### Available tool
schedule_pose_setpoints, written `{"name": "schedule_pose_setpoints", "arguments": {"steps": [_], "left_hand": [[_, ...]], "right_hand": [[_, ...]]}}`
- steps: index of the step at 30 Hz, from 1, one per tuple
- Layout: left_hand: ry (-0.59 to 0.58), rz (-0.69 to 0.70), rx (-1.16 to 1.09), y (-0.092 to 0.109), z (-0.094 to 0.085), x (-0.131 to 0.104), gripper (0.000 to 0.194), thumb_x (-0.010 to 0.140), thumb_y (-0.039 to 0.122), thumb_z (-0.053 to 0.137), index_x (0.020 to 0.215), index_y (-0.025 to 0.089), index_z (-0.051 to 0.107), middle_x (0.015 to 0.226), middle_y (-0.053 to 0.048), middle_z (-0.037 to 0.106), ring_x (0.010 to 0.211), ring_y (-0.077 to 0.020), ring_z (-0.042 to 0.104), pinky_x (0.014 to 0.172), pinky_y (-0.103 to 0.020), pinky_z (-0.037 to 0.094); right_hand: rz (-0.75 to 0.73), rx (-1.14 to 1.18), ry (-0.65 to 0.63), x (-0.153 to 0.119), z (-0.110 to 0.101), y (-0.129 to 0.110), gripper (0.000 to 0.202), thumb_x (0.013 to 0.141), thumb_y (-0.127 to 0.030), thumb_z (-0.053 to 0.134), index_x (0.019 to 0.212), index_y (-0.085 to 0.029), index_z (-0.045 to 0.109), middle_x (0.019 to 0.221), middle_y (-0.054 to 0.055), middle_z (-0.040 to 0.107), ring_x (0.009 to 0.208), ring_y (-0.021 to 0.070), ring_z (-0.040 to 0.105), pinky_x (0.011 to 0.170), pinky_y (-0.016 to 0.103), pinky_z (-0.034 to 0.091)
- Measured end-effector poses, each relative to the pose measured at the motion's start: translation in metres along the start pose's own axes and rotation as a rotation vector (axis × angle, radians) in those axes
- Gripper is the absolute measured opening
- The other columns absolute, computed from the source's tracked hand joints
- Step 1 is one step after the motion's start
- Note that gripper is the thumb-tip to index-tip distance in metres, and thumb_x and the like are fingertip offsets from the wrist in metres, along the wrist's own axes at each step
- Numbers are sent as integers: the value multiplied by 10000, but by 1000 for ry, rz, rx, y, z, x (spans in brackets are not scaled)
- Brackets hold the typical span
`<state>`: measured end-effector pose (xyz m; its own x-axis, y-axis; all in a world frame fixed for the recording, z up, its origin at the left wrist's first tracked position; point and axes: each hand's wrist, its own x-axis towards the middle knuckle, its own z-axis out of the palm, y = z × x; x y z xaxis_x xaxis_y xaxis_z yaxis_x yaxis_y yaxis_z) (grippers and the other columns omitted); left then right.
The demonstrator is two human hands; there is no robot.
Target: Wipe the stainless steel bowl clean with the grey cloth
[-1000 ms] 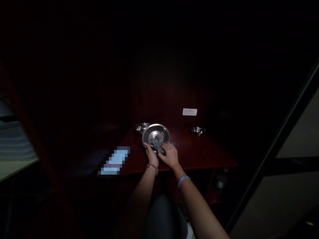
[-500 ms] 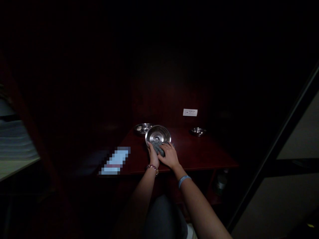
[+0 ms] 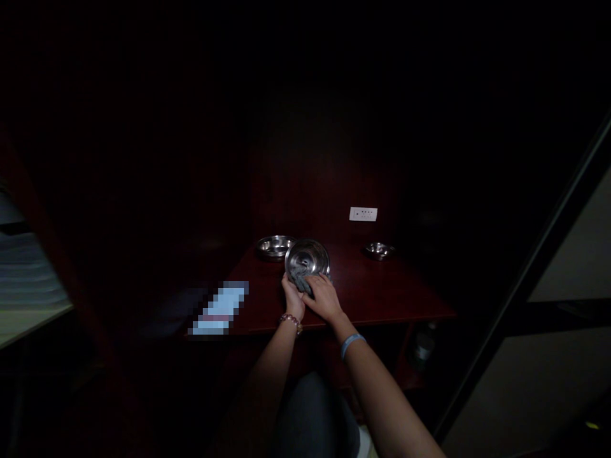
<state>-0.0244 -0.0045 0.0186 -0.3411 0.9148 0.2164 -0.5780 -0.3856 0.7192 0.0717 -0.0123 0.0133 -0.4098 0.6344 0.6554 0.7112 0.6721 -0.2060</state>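
A shiny steel bowl [image 3: 312, 253] is tilted up above the front of the dark red table, its inside facing me. My left hand [image 3: 293, 300] grips its lower left rim from below. Inside the lower part of the bowl lies a crumpled grey cloth [image 3: 300, 278]. Pressed onto that cloth is my right hand [image 3: 321, 296], its fingers bent over the near rim. The left fingertips are hidden behind the bowl and the cloth.
Behind the held bowl, to the left, stands a wider steel bowl [image 3: 275, 247]. A smaller steel bowl [image 3: 380, 250] sits at the back right. A white power socket [image 3: 363, 214] is on the rear panel. A bottle [image 3: 424, 346] stands below the table [image 3: 377, 296].
The steel bowl has shifted slightly right and turned a little in my hands. My right hand has moved a little to the left with the cloth.
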Motion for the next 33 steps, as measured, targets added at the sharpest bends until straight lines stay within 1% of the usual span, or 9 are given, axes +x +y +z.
{"name": "schedule_pose_setpoints", "arguments": {"steps": [4,9,12,14,17,21,23,29,33], "left_hand": [[-16,-30,-77,0,2,0,537,953,519,260,1269,218,573,1266,-77,648,1163,-166,609,997,-306,479],[-25,-62,-34,0,-2,0,606,934,627,215,1421,328,415,1452,-65,504,1277,-188,534,993,-372,480],[-25,-98,-33,-1,-5,1,615,924,650,214,1382,329,468,1432,-75,524,1291,-204,525,1000,-390,470],[-24,-105,-22,-2,-6,1,591,929,633,234,1319,309,537,1428,-77,529,1311,-204,506,1036,-384,440],[-19,-109,39,-3,-5,2,545,940,591,271,1273,285,575,1433,-85,524,1329,-204,485,1084,-391,393],[-41,-70,133,-5,-3,3,524,945,567,290,1224,254,604,1428,-100,522,1332,-212,474,1106,-412,364],[-26,-52,155,-8,-4,5,490,948,544,309,1207,253,606,1442,-94,505,1344,-207,458,1111,-405,357],[90,-35,147,-16,-7,9,424,956,493,340,1277,276,511,1492,-74,444,1384,-168,406,1149,-384,297],[99,-90,74,-16,-10,11,462,964,518,297,1319,273,463,1482,-112,455,1359,-165,450,1144,-376,310]], "right_hand": [[16,-17,37,0,-2,-1,356,867,-188,541,1219,-166,589,1223,115,662,1175,230,579,1150,425,294],[48,36,106,-2,-5,-1,397,861,-106,439,1213,-199,598,1168,87,679,1143,217,589,1148,436,309],[66,140,170,-4,-6,-1,411,868,-102,385,1205,-189,604,1186,94,670,1158,216,586,1130,407,342],[99,216,226,-4,-6,-1,393,884,-129,372,1194,-178,608,1196,108,665,1159,224,589,1081,377,397],[197,312,325,-5,-6,1,365,902,-184,366,1167,-169,617,1119,115,690,1064,232,634,958,338,482],[401,360,514,-6,-6,8,402,937,-286,336,1203,-124,591,1074,135,699,990,233,656,872,319,510],[480,375,567,-6,-5,11,448,953,-333,310,1245,-110,567,1064,136,700,972,229,660,845,318,516],[499,527,658,-5,-3,15,491,970,-425,320,1314,-155,542,1095,105,692,1005,191,647,892,299,496],[532,578,675,-3,1,21,568,984,-451,249,1428,-132,404,1316,151,596,1157,199,598,968,343,478]]}}
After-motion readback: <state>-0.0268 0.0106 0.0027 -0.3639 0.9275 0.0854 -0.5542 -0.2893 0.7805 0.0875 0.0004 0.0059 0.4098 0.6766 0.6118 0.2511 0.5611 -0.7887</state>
